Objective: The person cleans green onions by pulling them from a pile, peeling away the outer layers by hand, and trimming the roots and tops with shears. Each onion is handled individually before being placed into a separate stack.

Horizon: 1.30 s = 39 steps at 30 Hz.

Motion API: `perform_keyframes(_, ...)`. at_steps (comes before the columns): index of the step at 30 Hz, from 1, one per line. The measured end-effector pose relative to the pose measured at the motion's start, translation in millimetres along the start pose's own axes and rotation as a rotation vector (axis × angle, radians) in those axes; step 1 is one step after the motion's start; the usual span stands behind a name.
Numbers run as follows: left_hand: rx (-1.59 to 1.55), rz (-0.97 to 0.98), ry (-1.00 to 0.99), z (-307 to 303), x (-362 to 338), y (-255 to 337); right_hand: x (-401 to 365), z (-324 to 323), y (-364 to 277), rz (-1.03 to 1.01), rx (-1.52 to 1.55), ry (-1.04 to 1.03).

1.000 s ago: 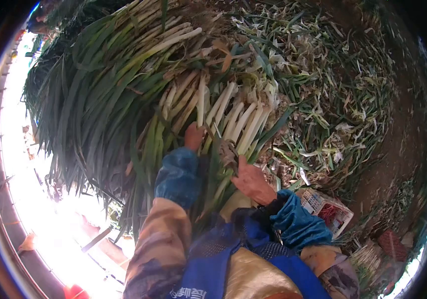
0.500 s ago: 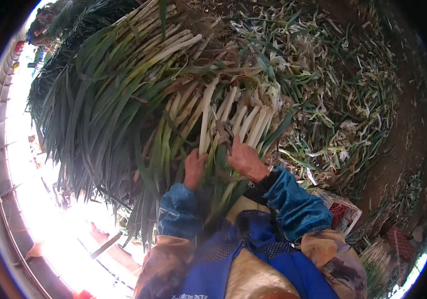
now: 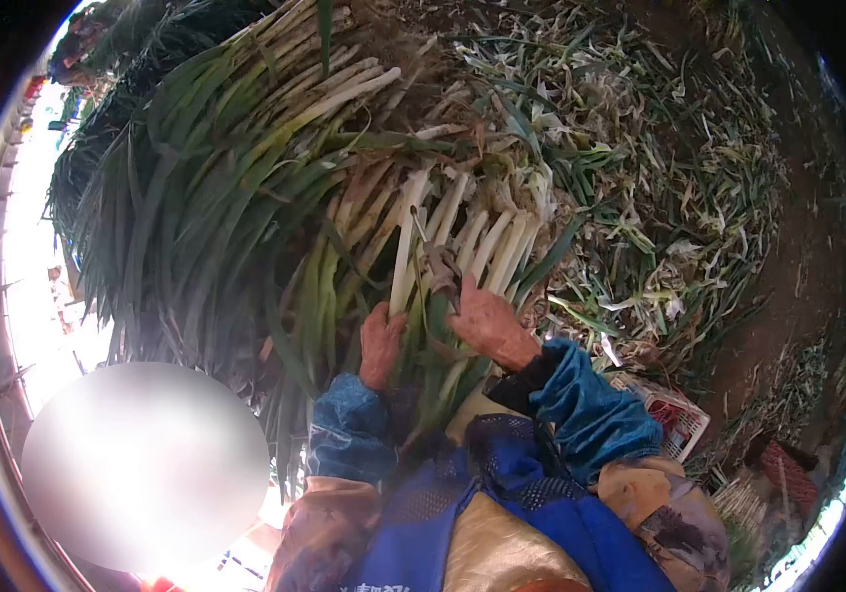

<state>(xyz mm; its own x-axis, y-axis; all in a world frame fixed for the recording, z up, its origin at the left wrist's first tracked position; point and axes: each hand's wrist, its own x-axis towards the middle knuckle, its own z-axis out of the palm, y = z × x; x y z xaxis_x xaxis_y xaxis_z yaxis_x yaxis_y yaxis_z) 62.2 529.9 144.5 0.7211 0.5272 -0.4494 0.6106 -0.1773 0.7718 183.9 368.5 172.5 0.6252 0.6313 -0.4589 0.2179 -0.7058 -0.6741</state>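
**A:** Locating the bundle of green onions (image 3: 462, 237): where does it lie relative to the hands?

**B:** It lies straight ahead of the body. The white stalks point up and away, and the green leaves run back toward the lap. Both hands sit on its near part, where white turns to green.

**A:** State of the left hand (image 3: 380, 343)?

**B:** Closed around stalks on the left side of the bundle, with the fingers curled over them and the knuckles facing the camera.

**A:** State of the right hand (image 3: 487, 321)?

**B:** Laid on the right side of the bundle, fingers stretched forward along the stalks. Whether it clamps a stalk or only presses on it cannot be told. A brown tuft (image 3: 440, 264) sits just beyond the fingertips, touching the white stalks; what it is cannot be told.

**A:** Surroundings?

**B:** A large pile of green onions (image 3: 275, 89) lies behind and to the left of the bundle, touching it, with its leaves hanging down to the left. Trimmings (image 3: 660, 217) of leaves and skins cover the ground to the right. A white basket (image 3: 677, 419) with something red inside stands near the right elbow, partly hidden by the blue sleeve (image 3: 590, 409).

**A:** Obstructions?

**B:** Loose green leaves cross the bundle between the two hands and cover part of the stalks. The blue apron (image 3: 502, 474) hides the bundle's near end.
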Motion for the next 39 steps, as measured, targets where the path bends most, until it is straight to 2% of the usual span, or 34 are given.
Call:
perform_keyframes(6, 0.111, 0.133, 0.036, -3.0, -5.2, -2.2, 32.4, 2.9, 16.6, 0.04, -0.028, 0.051)
perform_keyframes(10, 0.156, 0.044, 0.016, -5.3, -8.1, 7.8, 35.1, -0.1, 8.6, 0.081, -0.013, 0.011)
perform_keyframes(13, 0.156, 0.004, 0.002, -4.8, -10.3, 14.8, 42.6, 7.1, 20.9, -0.044, 0.029, 0.102)
perform_keyframes(16, 0.168, -0.012, 0.009, -4.8, -12.5, 12.9, 59.8, -5.8, 18.7, 0.006, -0.041, 0.129)
perform_keyframes(19, 0.232, 0.013, 0.03, -0.9, -16.2, 1.6, 45.8, -14.7, 10.9, -0.053, -0.05, 0.099)
perform_keyframes(22, 0.285, 0.045, 0.045, 4.2, -27.9, -9.9, 26.6, -8.6, 18.0, 0.019, -0.087, -0.046)
perform_keyframes(25, 0.332, 0.038, 0.014, 10.6, -47.0, -16.0, 27.7, -21.9, 35.5, 0.081, -0.069, 0.099)
perform_keyframes(26, 0.338, 0.009, 0.003, 15.8, -53.7, -14.5, 23.7, -22.2, 36.8, -0.006, -0.077, 0.189)
perform_keyframes(29, 0.351, -0.058, -0.053, 32.6, -68.5, -12.6, -3.1, -19.9, 4.5, 0.016, -0.143, -0.091)
perform_keyframes(30, 0.353, -0.064, -0.072, 38.3, -68.1, -10.4, -4.4, -15.3, 6.1, 0.041, -0.153, -0.095)
perform_keyframes(32, 0.226, -0.007, -0.063, 52.4, -67.6, -16.1, -3.7, -3.1, 18.6, 0.088, -0.174, -0.1)
perform_keyframes(33, 0.162, 0.024, -0.054, 56.5, -64.9, -20.6, 2.3, -4.6, 35.2, 0.132, -0.16, -0.036)
perform_keyframes(34, 0.285, -0.004, -0.128, 55.9, -56.3, -22.5, 12.1, -11.2, 58.0, 0.174, -0.145, 0.03)
perform_keyframes(35, 0.427, 0.145, -0.097, 54.3, -41.3, -34.4, 20.4, -16.5, 62.4, 0.213, -0.129, 0.096)
perform_keyframes(37, 0.71, 0.423, -0.05, 43.9, -13.3, -64.0, 10.6, -5.2, 56.9, 0.147, -0.136, -0.005)
perform_keyframes(39, 0.71, 0.456, 0.194, 1.8, 26.9, -47.7, -5.1, -2.6, 37.2, 0.118, -0.124, -0.074)
